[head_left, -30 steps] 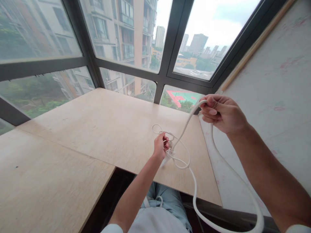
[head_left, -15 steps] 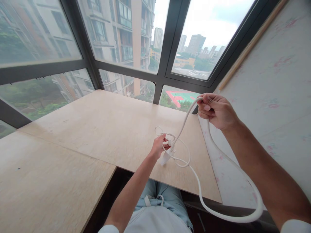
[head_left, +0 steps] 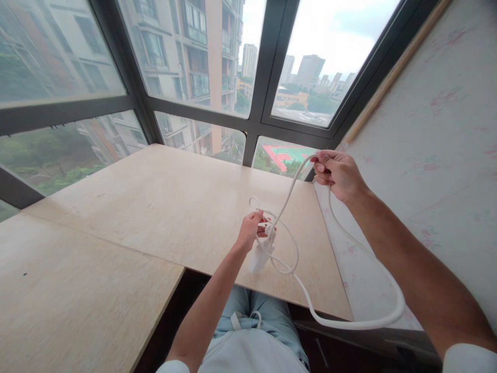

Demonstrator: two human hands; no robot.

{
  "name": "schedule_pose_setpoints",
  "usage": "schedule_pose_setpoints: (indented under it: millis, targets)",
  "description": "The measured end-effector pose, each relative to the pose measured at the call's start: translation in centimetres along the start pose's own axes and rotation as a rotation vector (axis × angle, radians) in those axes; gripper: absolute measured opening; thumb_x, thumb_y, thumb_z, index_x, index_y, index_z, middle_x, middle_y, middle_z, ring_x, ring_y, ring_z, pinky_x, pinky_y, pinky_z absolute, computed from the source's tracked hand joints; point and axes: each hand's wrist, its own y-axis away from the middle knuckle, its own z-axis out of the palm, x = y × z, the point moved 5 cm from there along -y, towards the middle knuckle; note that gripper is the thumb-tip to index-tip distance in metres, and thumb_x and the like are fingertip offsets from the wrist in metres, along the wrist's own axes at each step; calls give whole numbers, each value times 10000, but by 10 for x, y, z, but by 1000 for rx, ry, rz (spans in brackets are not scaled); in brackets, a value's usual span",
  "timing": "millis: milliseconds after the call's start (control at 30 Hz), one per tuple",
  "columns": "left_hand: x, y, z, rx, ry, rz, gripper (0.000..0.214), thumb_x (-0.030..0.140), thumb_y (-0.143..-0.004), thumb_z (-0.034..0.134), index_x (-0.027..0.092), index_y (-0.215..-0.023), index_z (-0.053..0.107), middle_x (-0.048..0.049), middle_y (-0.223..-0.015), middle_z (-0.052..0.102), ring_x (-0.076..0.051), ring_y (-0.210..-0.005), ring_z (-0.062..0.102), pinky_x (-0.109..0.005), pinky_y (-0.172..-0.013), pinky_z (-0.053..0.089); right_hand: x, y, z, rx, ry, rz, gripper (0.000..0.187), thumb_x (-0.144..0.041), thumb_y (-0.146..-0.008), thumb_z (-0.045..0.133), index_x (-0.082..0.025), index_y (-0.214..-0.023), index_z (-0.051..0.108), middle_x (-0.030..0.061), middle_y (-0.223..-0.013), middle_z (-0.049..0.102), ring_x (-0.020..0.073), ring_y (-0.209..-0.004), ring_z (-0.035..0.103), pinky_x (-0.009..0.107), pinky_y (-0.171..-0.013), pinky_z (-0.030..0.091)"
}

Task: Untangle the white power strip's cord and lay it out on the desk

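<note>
A white cable (head_left: 349, 324) runs between both my hands above the plywood tabletop (head_left: 163, 207). My left hand (head_left: 252, 230) is closed on the cable's coiled loops and on a white plug or adapter end (head_left: 259, 257) that hangs just below the fingers. My right hand (head_left: 337, 173) is raised near the window corner, fingers wrapped round the cable, which rises taut from the coil to it. From my right hand the cable drops in a wide slack loop past the table's near edge and comes back to the coil.
The L-shaped plywood table has a lower section (head_left: 70, 295) at my left and a gap over my lap (head_left: 252, 331). Dark window frames (head_left: 256, 103) stand behind the table. A pale wall (head_left: 427, 129) rises on the right.
My right hand has moved away from me toward the window corner, drawing the cable with it. The slack loop at the lower right has risen and shrunk. My left hand has kept its hold on the coil.
</note>
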Motion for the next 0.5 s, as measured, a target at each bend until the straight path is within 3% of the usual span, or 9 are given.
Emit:
schedule_pose_setpoints:
  millis: [267,500]
  targets:
    - [8,3,-7,42,-269,95,472,606,-738,674,148,-687,572,-36,-685,608,-147,-563,638,-236,-485,526,-9,8,0,-8,37,-96,275,-435,-784,729,-183,-723,636,-44,-543,414,39,-400,209,219,-345,132]
    - [19,12,0,28,-517,228,455,586,-796,612,160,-637,602,-30,-624,603,-153,-573,623,-233,-500,511,-13,8,2,33,83,-120,315,-473,-786,727,-190,-704,616,-35,-550,442,37,-389,236,220,-339,106]
